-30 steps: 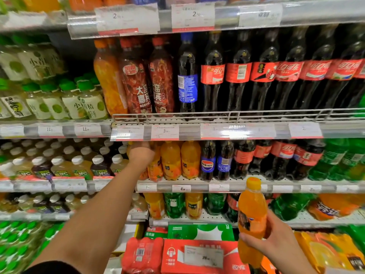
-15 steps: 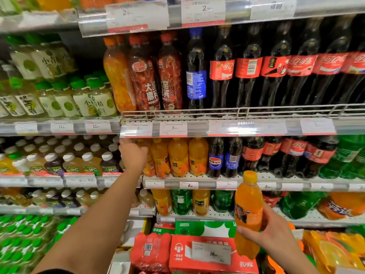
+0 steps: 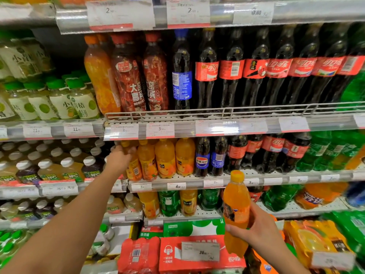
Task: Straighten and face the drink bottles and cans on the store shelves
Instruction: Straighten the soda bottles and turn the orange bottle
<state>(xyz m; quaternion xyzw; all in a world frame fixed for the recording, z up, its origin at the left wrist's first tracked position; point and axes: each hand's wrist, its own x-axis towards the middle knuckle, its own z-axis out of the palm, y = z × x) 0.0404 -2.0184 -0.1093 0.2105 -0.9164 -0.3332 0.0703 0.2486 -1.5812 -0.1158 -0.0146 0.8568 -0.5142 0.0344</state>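
My left hand (image 3: 119, 160) reaches into the middle shelf and grips the leftmost orange juice bottle (image 3: 132, 169) near its neck; that bottle leans a little. Beside it stand three more orange juice bottles (image 3: 165, 158), then two blue-labelled cola bottles (image 3: 202, 157) and red-labelled cola bottles (image 3: 272, 153). My right hand (image 3: 254, 227) holds an orange soda bottle (image 3: 236, 206) upright by its lower half, in front of the lower shelves and apart from them.
The shelf above carries tall cola bottles (image 3: 254, 70), red-labelled drinks (image 3: 130, 76) and an orange bottle (image 3: 98, 72). At left stand green-capped (image 3: 59, 99) and white-capped juice bottles (image 3: 47, 169). Green soda bottles (image 3: 324, 151) fill the right. Red and orange multipacks (image 3: 197, 254) lie below.
My left hand has closed round the leftmost orange juice bottle's neck. My right hand has kept the orange soda bottle in much the same place. The camera has shifted slightly.
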